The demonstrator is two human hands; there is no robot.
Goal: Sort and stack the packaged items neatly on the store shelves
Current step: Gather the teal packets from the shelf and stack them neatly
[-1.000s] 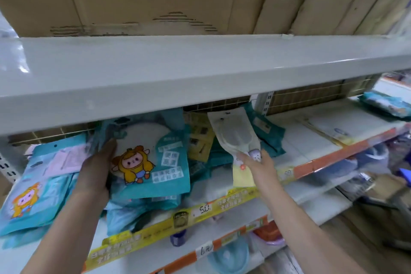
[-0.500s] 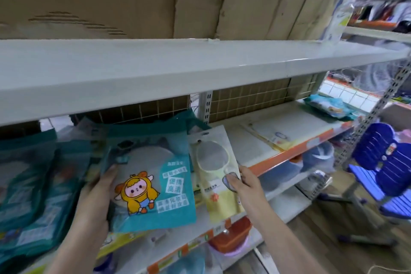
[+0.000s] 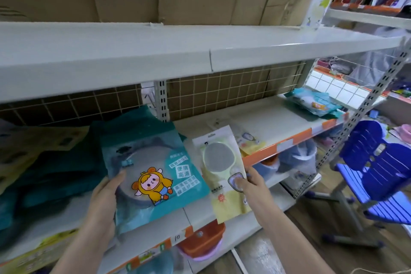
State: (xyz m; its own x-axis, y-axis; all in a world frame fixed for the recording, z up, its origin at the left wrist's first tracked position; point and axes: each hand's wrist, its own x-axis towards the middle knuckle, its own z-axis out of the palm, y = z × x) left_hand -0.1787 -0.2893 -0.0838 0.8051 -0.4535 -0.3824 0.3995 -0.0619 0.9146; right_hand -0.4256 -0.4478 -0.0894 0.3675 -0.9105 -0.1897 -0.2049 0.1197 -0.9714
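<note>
Teal cartoon-printed plastic pouch (image 3: pixel 155 176) fills your left hand (image 3: pixel 104 196), your right hand (image 3: pixel 251 187) pinches the pale yellow mirror packet (image 3: pixel 224 173); next, probably sort each onto the white shelf (image 3: pixel 278 122).

One head-worn camera looks forward and down, close to the middle shelf (image 3: pixel 278 122). Both hands sit low in frame.

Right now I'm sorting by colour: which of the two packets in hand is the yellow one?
The packet pinched by the right hand: pale yellow-green, narrow, with a round grey mirror. The left hand holds the wider teal packet with the cartoon figure.
</note>
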